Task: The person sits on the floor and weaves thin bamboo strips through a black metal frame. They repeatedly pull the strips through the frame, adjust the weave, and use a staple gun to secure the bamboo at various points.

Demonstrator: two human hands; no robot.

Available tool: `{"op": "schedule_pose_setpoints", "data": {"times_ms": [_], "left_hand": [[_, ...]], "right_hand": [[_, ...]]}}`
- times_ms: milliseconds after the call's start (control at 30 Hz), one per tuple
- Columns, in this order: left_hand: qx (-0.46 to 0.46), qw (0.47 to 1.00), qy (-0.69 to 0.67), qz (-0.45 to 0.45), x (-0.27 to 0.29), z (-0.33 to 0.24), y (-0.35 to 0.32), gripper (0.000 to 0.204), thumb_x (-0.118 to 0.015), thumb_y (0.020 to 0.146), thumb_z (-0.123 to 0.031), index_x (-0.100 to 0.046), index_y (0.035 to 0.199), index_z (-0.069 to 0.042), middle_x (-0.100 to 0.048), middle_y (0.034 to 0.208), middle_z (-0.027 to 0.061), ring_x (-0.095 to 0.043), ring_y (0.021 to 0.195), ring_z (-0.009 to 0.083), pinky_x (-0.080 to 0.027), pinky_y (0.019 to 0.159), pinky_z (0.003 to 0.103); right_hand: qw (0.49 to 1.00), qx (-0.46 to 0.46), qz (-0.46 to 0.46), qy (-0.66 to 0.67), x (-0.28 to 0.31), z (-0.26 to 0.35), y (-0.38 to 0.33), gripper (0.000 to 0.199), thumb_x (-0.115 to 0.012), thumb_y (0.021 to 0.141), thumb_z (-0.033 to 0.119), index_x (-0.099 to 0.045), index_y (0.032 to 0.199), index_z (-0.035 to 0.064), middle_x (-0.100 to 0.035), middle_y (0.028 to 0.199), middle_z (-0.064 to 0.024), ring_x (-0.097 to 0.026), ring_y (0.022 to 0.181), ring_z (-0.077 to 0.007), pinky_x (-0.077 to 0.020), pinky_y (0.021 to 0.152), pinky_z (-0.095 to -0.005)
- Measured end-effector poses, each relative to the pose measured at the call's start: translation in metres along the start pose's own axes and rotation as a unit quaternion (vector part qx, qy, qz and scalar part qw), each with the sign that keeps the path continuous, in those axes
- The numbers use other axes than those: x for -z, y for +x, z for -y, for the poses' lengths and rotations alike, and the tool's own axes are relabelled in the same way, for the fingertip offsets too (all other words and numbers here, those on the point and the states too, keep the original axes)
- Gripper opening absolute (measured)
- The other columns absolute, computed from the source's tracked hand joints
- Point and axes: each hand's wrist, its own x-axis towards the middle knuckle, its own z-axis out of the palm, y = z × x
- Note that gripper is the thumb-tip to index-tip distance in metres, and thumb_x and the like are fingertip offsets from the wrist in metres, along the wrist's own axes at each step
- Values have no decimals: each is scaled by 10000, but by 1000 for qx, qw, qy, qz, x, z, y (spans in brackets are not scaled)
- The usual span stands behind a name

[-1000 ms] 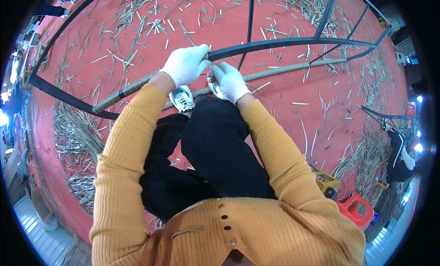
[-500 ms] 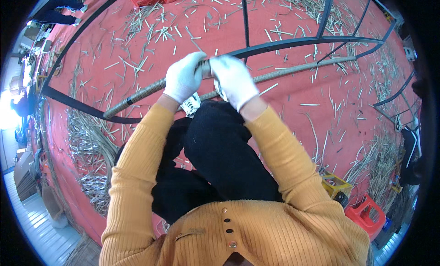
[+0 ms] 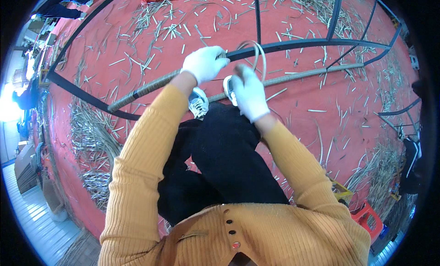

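Note:
A dark metal frame [image 3: 286, 45] spans the space ahead of me. The left stretch of its near bar is wound with tan cane strip [image 3: 158, 85]. My left hand [image 3: 203, 64], in a white glove, is closed around this bar where the winding ends. Just right of it and a little nearer to me is my gloved right hand [image 3: 250, 94], slightly smeared, its fingers curled at a loose cane strip [image 3: 263, 60]. That strip rises in a loop in front of the bar. A second wrapped bar [image 3: 302, 75] runs behind my right hand, near my shoes.
Cut cane pieces [image 3: 172, 25] litter the red floor [image 3: 293, 115]. Bundles of strips [image 3: 94, 133] lie at left. A yellow crate [image 3: 340, 191] and a red stool [image 3: 368, 220] stand at lower right. Another person's legs [image 3: 62, 5] show at upper left.
My right hand has come off the bar, moving toward me and to the right. A loop of cane strip now stands above it. My left hand stays on the bar.

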Motion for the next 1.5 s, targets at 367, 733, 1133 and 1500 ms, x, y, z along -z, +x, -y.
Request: {"op": "schedule_pose_setpoints", "data": {"times_ms": [367, 733, 1133, 1500], "left_hand": [[-50, 995, 11, -82, 9, 25, 31, 376, -526, 974, -472, -689, 1188, -209, -726, 1116, 89, -666, 1066, 331, -515, 892, 450], [-51, 997, -49, 19, 2, 10, 4, 354, -550, 972, -384, -697, 1097, -88, -741, 950, 86, -691, 919, 285, -521, 832, 410], [-214, 890, 45, -400, -53, -20, -42, 211, -631, 907, -218, -686, 1060, -84, -695, 886, 115, -680, 788, 326, -524, 700, 420], [12, 1000, -15, 11, -8, -21, 2, 296, -577, 960, -383, -695, 1047, -126, -723, 995, 129, -687, 947, 344, -527, 820, 462]], "right_hand": [[993, 12, 56, -105, 112, -172, -140, 378, -514, 1008, 257, -612, 749, -1, -562, 647, -201, -569, 600, -384, -414, 574, -481], [991, 77, -3, -109, 35, -90, -9, 371, -654, 902, 230, -634, 1187, -6, -668, 1137, -204, -627, 1092, -388, -486, 938, -445], [976, 103, 186, -42, 17, 39, 116, 297, -573, 968, 275, -679, 889, 9, -715, 897, -156, -687, 911, -289, -528, 795, -387], [986, 121, -101, -58, 8, -15, 4, 171, -590, 942, 130, -661, 1028, 1, -664, 1025, -232, -619, 983, -412, -488, 854, -489]]}}
